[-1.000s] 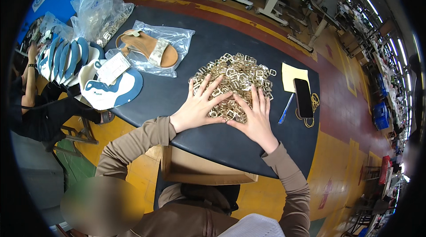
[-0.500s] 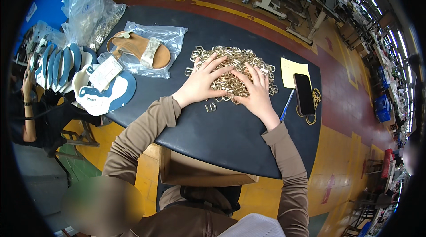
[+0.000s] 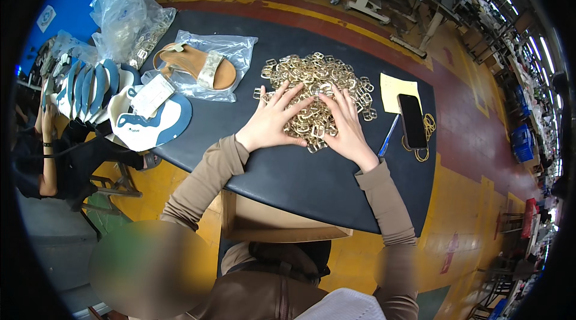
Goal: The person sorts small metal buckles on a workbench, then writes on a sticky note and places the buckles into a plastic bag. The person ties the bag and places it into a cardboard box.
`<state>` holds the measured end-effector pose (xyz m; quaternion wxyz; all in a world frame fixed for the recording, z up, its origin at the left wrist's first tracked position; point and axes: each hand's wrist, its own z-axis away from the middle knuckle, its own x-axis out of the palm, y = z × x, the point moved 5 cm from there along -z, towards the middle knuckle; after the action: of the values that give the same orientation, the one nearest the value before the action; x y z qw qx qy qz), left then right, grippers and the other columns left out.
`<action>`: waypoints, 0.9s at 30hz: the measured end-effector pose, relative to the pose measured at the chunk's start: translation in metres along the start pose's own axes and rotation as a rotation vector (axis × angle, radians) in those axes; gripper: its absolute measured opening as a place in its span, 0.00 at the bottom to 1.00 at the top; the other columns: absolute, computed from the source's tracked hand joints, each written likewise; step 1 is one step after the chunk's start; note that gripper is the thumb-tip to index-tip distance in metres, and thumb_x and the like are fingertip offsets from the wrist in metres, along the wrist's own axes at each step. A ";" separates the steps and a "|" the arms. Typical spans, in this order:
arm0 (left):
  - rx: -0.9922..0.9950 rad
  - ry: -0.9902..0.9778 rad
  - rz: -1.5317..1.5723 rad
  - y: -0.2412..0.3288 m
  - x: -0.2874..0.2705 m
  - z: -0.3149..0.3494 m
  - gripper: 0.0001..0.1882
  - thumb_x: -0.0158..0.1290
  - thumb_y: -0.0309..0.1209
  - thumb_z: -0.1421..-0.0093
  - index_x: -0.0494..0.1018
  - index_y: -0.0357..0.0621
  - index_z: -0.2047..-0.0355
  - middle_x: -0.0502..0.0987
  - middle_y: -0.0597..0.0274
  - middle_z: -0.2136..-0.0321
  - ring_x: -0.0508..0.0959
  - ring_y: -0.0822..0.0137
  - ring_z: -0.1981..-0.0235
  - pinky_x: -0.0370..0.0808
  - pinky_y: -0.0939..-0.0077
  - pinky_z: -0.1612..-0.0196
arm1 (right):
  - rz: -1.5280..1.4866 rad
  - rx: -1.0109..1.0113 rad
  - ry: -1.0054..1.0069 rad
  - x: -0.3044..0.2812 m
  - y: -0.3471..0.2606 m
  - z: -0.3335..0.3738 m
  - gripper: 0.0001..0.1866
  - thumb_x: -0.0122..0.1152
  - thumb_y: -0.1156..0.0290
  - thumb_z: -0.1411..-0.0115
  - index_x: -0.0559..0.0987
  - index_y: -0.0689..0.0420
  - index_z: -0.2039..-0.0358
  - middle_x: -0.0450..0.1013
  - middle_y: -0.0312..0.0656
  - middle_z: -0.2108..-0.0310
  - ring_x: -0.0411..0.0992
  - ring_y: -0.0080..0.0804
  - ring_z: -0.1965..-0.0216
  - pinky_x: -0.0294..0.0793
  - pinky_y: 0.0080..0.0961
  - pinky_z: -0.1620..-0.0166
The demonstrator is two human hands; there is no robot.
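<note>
A heap of gold metal buckles (image 3: 318, 74) lies on the dark table. My left hand (image 3: 275, 121) rests on the heap's left front side, its fingers spread over the buckles. From the right front, my right hand (image 3: 347, 127) lies on the heap with its fingers apart too. Between the two thumbs, several buckles show at the heap's near edge. Neither hand grips a buckle that I can make out; what lies beneath the palms is hidden.
Left of the heap, a tan sandal (image 3: 198, 67) lies on a clear plastic bag (image 3: 243, 50). Beyond are blue-and-white shoe pieces (image 3: 159, 125) and a bag of buckles (image 3: 129, 26). At right are yellow paper (image 3: 393, 87), a phone (image 3: 411, 121) and a blue pen (image 3: 389, 135). A co-worker's arm (image 3: 48, 146) shows far left.
The loose buckle that lay in front of the heap is no longer apart from it. Buckles now bunch between my thumbs, and the heap's outline has shifted. The view has moved slightly.
</note>
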<state>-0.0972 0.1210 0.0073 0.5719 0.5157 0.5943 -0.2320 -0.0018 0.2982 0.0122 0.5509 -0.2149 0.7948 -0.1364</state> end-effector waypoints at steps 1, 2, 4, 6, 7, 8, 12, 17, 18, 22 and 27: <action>0.007 0.007 -0.022 0.003 0.002 0.007 0.58 0.65 0.68 0.53 0.56 0.66 0.25 0.48 0.54 0.23 0.44 0.41 0.23 0.39 0.16 0.32 | 0.000 -0.001 -0.004 0.001 -0.004 0.006 0.40 0.72 0.68 0.45 0.68 0.44 0.31 0.51 0.50 0.25 0.45 0.62 0.25 0.50 0.60 0.27; 0.016 0.013 -0.045 0.004 0.003 0.014 0.58 0.64 0.69 0.53 0.55 0.66 0.25 0.47 0.54 0.23 0.44 0.40 0.23 0.39 0.15 0.32 | 0.000 -0.001 -0.008 0.001 -0.008 0.013 0.39 0.71 0.69 0.44 0.69 0.44 0.32 0.51 0.50 0.25 0.44 0.63 0.25 0.51 0.59 0.27; -0.011 -0.008 -0.076 0.008 0.002 0.029 0.59 0.63 0.71 0.53 0.55 0.66 0.25 0.46 0.53 0.23 0.43 0.40 0.23 0.38 0.13 0.33 | -0.016 0.020 0.026 0.002 -0.018 0.024 0.33 0.67 0.70 0.39 0.70 0.47 0.33 0.54 0.50 0.26 0.49 0.60 0.26 0.56 0.54 0.28; -0.035 -0.032 -0.098 0.017 0.001 0.042 0.60 0.62 0.72 0.53 0.54 0.65 0.24 0.45 0.52 0.23 0.42 0.39 0.23 0.36 0.12 0.35 | -0.100 0.067 0.044 0.002 -0.024 0.036 0.32 0.65 0.70 0.38 0.70 0.48 0.33 0.55 0.49 0.26 0.52 0.59 0.27 0.57 0.52 0.29; -0.045 -0.045 -0.105 0.024 0.000 0.047 0.60 0.62 0.72 0.53 0.54 0.65 0.24 0.45 0.51 0.23 0.42 0.38 0.23 0.36 0.11 0.35 | -0.083 0.078 0.028 -0.001 -0.029 0.043 0.30 0.64 0.71 0.36 0.70 0.49 0.33 0.56 0.49 0.27 0.56 0.57 0.28 0.59 0.49 0.29; -0.053 -0.059 -0.112 0.030 0.002 0.052 0.60 0.61 0.72 0.53 0.54 0.65 0.24 0.45 0.51 0.23 0.41 0.38 0.23 0.35 0.10 0.36 | -0.079 0.086 0.012 -0.004 -0.032 0.050 0.30 0.64 0.72 0.36 0.71 0.50 0.33 0.56 0.49 0.27 0.56 0.57 0.28 0.59 0.49 0.29; -0.069 -0.028 -0.155 0.051 0.009 0.073 0.55 0.57 0.72 0.49 0.55 0.67 0.25 0.45 0.52 0.22 0.40 0.36 0.23 0.35 0.09 0.37 | -0.130 0.075 -0.013 -0.008 -0.051 0.077 0.29 0.62 0.76 0.38 0.72 0.53 0.35 0.60 0.51 0.29 0.57 0.56 0.28 0.58 0.49 0.28; 0.045 0.022 -0.175 0.070 0.027 0.069 0.40 0.46 0.63 0.33 0.56 0.65 0.25 0.49 0.58 0.23 0.45 0.47 0.22 0.38 0.15 0.33 | -0.079 0.068 -0.076 -0.003 -0.075 0.098 0.31 0.59 0.66 0.34 0.67 0.58 0.32 0.58 0.54 0.28 0.55 0.54 0.27 0.54 0.50 0.27; 0.066 0.036 -0.176 0.069 0.027 0.061 0.39 0.45 0.62 0.32 0.56 0.64 0.25 0.49 0.58 0.23 0.46 0.48 0.22 0.38 0.17 0.32 | 0.042 0.079 -0.107 0.000 -0.079 0.098 0.33 0.59 0.60 0.32 0.65 0.58 0.30 0.57 0.53 0.27 0.54 0.53 0.26 0.52 0.50 0.26; 0.072 0.022 -0.157 0.049 0.022 0.036 0.38 0.45 0.60 0.31 0.56 0.64 0.25 0.48 0.59 0.23 0.45 0.46 0.22 0.39 0.21 0.30 | 0.406 0.107 -0.112 0.009 -0.072 0.095 0.35 0.55 0.50 0.30 0.62 0.43 0.26 0.52 0.51 0.24 0.50 0.53 0.24 0.44 0.61 0.26; -0.056 -0.007 -0.182 0.027 0.003 0.048 0.42 0.47 0.62 0.33 0.55 0.62 0.24 0.46 0.57 0.22 0.44 0.43 0.23 0.42 0.24 0.29 | 0.377 0.279 -0.116 -0.002 -0.064 0.111 0.35 0.55 0.44 0.31 0.65 0.38 0.27 0.51 0.53 0.24 0.50 0.58 0.25 0.45 0.62 0.27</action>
<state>-0.0520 0.0900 0.0013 0.5647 0.4425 0.6430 -0.2681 0.1143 0.2460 0.0034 0.6355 0.0077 0.7615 -0.1271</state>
